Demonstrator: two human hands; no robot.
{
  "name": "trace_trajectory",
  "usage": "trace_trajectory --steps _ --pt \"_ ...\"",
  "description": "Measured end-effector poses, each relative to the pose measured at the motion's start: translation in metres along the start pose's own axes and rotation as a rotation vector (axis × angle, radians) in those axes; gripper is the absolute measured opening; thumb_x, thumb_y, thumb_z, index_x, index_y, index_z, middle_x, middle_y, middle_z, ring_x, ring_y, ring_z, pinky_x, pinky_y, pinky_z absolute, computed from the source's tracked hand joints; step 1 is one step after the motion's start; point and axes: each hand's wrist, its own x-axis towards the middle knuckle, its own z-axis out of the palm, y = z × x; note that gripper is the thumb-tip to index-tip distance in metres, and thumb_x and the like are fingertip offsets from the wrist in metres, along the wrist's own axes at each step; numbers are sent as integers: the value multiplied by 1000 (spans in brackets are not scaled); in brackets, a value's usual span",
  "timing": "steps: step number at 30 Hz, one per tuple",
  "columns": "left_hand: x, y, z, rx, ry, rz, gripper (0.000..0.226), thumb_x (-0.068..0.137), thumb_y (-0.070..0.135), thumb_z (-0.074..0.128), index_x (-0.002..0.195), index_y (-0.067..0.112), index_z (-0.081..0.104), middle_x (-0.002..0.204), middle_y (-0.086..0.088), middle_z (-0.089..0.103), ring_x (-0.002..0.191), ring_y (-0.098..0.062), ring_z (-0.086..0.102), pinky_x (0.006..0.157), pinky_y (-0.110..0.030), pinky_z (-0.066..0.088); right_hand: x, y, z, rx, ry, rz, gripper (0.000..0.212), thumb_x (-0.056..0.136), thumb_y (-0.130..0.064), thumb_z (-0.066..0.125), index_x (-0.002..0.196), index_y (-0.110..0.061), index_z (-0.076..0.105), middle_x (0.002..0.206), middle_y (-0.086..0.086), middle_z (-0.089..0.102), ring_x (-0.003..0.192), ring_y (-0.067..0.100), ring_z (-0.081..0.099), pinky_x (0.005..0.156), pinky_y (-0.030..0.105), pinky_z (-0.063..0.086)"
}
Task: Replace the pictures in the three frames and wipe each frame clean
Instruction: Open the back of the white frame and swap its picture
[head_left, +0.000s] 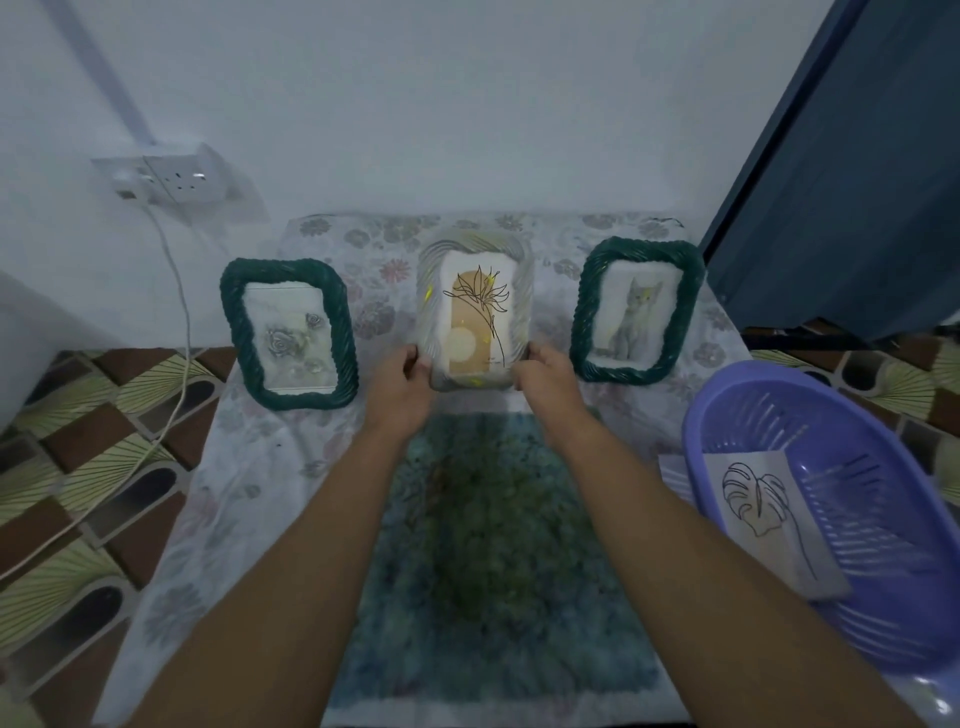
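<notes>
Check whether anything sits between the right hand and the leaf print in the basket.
Nothing visible does. The leaf print lies uncovered against the left wall of the purple basket, open from above. But the right hand, with the left hand, grips the middle frame, so it isn't free.

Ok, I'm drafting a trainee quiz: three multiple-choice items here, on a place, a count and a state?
1. The leaf drawing lies: A in the purple basket; B on the mat; C in a frame.
2. Green frames: A one; B two; C three.
3. The pale frame is: A lying flat; B held in both hands; C in the basket.
A, it lies in the basket. B, rose frame and cat frame. B, left hand and right hand grip it.
</notes>
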Motion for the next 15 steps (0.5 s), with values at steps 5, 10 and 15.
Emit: trace_trajectory --steps 5,10,15 --pt "-42 -6 -22 -136 -50 -3 18 102 22 50 95 12 63 92 -2 66 86 -16 59 80 -35 47 -36 8 -6 90 -19 43 35 79 5 48 110 3 65 117 10 67 106 22 57 82 32 51" --pt "-92 -9 -38 -314 -71 -43 20 102 15 51 99 2 66 91 -9 67 80 -10 61 72 -24 48 -76 15 -12 129 40 119 52 91 -4 53 143 -6 47 139 10 54 126 27 50 106 41 45" --pt "-135 -3 -45 -470 -18 -88 15 100 7 53 100 6 68 85 -1 68 67 -2 58 59 -13 46 -130 15 -17 -375 149 -277 53 87 -14 62 139 -21 51 138 1 50 128 21 40 106 37 35"
